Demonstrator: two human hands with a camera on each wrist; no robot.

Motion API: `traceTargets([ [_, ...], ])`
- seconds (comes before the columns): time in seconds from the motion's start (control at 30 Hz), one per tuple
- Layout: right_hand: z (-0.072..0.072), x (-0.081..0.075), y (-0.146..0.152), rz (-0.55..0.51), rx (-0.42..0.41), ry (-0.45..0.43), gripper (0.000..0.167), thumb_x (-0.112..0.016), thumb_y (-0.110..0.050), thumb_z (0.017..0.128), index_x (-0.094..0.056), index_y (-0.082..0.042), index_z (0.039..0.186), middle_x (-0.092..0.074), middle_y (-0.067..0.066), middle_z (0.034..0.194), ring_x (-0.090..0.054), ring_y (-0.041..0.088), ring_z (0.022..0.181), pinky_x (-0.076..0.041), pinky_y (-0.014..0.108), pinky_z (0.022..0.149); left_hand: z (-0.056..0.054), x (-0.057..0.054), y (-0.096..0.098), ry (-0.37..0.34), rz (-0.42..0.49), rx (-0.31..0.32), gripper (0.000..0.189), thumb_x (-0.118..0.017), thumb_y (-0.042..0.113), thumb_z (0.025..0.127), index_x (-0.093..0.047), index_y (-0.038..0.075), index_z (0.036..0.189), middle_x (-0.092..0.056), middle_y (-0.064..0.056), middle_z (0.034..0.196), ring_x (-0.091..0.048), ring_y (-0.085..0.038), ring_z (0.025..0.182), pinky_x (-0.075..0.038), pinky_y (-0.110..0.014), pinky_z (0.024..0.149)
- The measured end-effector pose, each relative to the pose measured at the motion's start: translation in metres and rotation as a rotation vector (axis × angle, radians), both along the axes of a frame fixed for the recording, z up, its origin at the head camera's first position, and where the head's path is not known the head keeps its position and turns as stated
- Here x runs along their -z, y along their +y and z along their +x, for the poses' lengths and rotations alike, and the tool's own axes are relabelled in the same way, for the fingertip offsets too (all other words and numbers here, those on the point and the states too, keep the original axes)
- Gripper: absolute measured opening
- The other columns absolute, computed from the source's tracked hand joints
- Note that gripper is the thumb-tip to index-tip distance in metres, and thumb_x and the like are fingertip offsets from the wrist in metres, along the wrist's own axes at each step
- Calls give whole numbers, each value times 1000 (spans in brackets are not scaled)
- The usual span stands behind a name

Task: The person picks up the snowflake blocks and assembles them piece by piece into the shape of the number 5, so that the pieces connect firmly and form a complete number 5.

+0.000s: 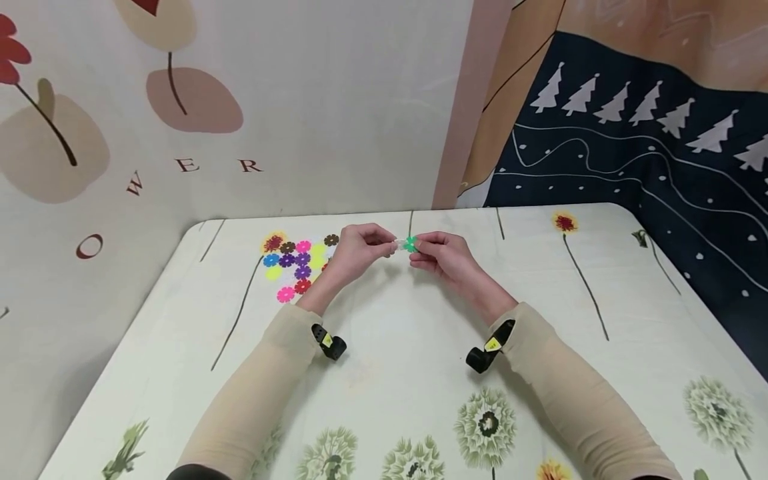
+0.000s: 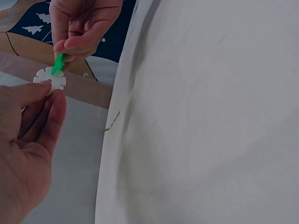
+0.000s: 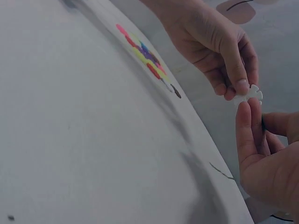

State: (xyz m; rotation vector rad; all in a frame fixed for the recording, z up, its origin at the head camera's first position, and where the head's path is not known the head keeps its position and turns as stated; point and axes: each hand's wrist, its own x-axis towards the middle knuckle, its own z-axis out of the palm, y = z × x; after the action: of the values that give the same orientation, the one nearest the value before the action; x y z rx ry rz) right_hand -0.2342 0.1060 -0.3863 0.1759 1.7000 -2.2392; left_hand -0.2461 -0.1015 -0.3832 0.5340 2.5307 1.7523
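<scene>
Between thumb and fingers my left hand [image 1: 363,250] pinches a white notched plastic disc [image 2: 57,82]. Facing it, my right hand [image 1: 447,257] pinches a green notched disc [image 1: 411,244], which stands edge-on to the white one in the left wrist view. The green disc's edge meets the white disc's rim at a notch. Both hands are raised above the far part of the table, fingertips close together. In the right wrist view, the white disc [image 3: 256,93] shows past the fingertips, while the right fingers hide most of the green one.
Loose notched discs in several colours, among them a pink disc [image 1: 285,294] and a blue disc [image 1: 272,260], lie flat on the table [image 1: 396,373] left of my left hand. The cloth has printed flowers. A pale curtain [image 1: 336,100] hangs behind the far edge.
</scene>
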Motion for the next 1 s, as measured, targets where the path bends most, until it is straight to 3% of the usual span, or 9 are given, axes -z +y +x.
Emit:
traceTargets([
  [0.43,-4,0,2,149,47,113,39,-66,-4,100,-57,11,135,-64,14,111,-70,17,87,-60,30,84,0,1,-1,-15,-6,-2,10,-76,5,93,-77,-1,101,-75,-11,88,-72,-23,78,-60,-48,82],
  [0.73,-4,0,4,166,-4,175,41,-67,-5,99,-57,10,136,-61,15,119,-66,20,98,-58,33,89,1,0,1,-15,-15,15,11,-76,6,93,-76,-1,101,-75,-11,88,-72,-22,77,-61,-41,79],
  [1.0,-2,0,2,148,-49,235,36,-67,-1,97,-60,12,130,-62,15,115,-66,21,99,-59,35,89,1,1,4,-21,20,24,10,-76,4,93,-75,-3,101,-75,-13,88,-72,-23,76,-59,-52,83],
])
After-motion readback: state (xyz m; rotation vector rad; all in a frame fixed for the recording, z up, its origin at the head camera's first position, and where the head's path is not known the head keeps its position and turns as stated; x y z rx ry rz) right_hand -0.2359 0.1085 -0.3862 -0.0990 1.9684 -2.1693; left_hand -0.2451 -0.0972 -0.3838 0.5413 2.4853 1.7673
